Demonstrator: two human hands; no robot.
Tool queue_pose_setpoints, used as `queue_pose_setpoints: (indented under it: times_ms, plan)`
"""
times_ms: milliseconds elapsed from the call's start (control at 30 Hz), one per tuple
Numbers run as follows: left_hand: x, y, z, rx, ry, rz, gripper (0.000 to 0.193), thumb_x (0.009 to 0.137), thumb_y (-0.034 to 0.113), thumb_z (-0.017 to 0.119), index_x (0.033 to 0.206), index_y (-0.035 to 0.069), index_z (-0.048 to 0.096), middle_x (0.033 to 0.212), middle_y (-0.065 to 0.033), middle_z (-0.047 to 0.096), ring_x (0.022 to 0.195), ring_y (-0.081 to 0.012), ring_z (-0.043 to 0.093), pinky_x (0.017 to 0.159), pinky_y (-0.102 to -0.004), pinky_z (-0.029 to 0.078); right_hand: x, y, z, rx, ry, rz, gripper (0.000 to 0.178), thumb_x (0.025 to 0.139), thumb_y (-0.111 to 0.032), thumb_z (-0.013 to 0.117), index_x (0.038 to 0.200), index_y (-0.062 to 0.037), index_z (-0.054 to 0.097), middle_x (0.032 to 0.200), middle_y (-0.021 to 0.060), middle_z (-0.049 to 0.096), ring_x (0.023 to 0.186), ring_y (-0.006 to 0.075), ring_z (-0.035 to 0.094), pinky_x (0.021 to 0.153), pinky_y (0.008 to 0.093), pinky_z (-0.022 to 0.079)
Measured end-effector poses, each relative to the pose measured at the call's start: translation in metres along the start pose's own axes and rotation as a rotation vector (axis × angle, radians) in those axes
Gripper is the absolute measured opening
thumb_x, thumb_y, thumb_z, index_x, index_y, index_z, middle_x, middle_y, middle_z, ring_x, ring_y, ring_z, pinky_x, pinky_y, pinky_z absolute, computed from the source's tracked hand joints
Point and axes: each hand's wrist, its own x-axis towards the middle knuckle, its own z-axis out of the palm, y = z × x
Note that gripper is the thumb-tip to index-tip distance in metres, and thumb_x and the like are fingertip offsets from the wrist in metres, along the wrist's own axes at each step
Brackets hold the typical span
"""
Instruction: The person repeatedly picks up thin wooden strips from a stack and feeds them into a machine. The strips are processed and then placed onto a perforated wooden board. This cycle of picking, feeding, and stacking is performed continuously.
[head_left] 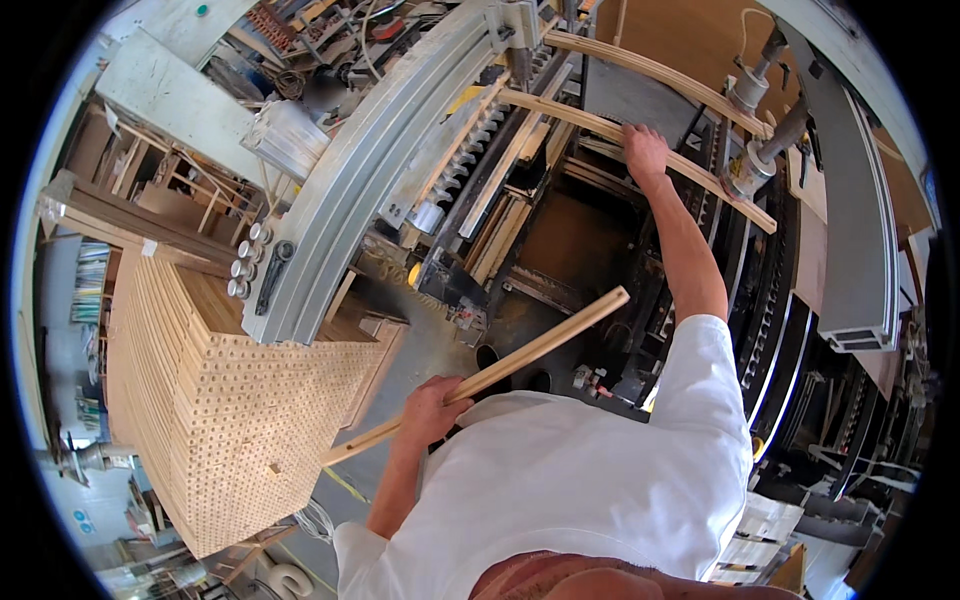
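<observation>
My left hand (432, 410) is closed around a pale wooden bar (540, 342), which slants across in front of my body. A small hole shows near the bar's upper right end. My right arm reaches forward to the machine. There my right hand (646, 152) has its fingers curled over a second wooden bar (560, 111), lying across the machine. One end of that bar lies beneath a round metal clamp (745, 176). Beyond it, a third wooden bar (650, 70) runs roughly parallel, with its right end near another clamp (749, 90).
At my left stands a tall stack of wooden bars (260, 420), most with holes in their ends. A long aluminium beam (370, 170) rises past it, with a wrench (275, 275) and several round metal pieces (240, 270) on it. A grey beam (855, 220) borders the right side.
</observation>
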Motion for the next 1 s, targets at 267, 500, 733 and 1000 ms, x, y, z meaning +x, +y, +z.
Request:
queue_pose_setpoints:
  times_ms: [267, 500, 733, 1000]
  plan:
    - [-0.006, -0.028, 0.012, 0.027, 0.19, -0.003, 0.034, 0.077, 0.02, 0.076, 0.108, 0.006, 0.068, 0.097, -0.0188, 0.066, 0.088, -0.0364, 0.064, 0.076, -0.042, 0.051, -0.002, -0.001, 0.002, 0.024, 0.001, -0.006, 0.022, 0.086, -0.02, 0.058, 0.106, -0.0166, 0.067, 0.099, 0.0076, 0.067, 0.096, 0.0304, 0.064, 0.081, 0.0449, 0.048]
    - [-0.05, 0.004, -0.039, -0.099, 0.192, -0.096, 0.036, 0.077, 0.013, 0.079, 0.108, 0.0, 0.066, 0.09, -0.0149, 0.066, 0.077, -0.0232, 0.063, 0.072, -0.0325, 0.05, 0.0, 0.005, 0.003, 0.039, 0.064, -0.018, 0.021, 0.085, -0.017, 0.056, 0.103, -0.0155, 0.067, 0.098, 0.0078, 0.067, 0.098, 0.0302, 0.063, 0.082, 0.0462, 0.047]
    - [-0.154, -0.026, -0.099, -0.463, 0.475, -0.247, 0.033, 0.08, 0.007, 0.075, 0.111, -0.001, 0.066, 0.087, 0.0003, 0.06, 0.077, -0.0103, 0.054, 0.068, -0.0267, 0.046, 0.005, -0.011, -0.007, -0.036, -0.126, 0.08, 0.03, 0.082, -0.023, 0.066, 0.111, -0.0159, 0.063, 0.105, 0.0098, 0.066, 0.103, 0.0316, 0.063, 0.087, 0.0476, 0.048]
    - [-0.307, -0.085, -0.23, -0.265, 1.08, -0.29, 0.037, 0.089, 0.028, 0.068, 0.11, -0.002, 0.068, 0.082, -0.0011, 0.062, 0.077, -0.0097, 0.055, 0.072, -0.0251, 0.043, -0.024, -0.097, -0.036, 0.602, 0.094, 0.068, 0.041, 0.092, -0.028, 0.064, 0.125, -0.003, 0.06, 0.111, 0.0187, 0.065, 0.097, 0.0358, 0.063, 0.084, 0.0434, 0.051]
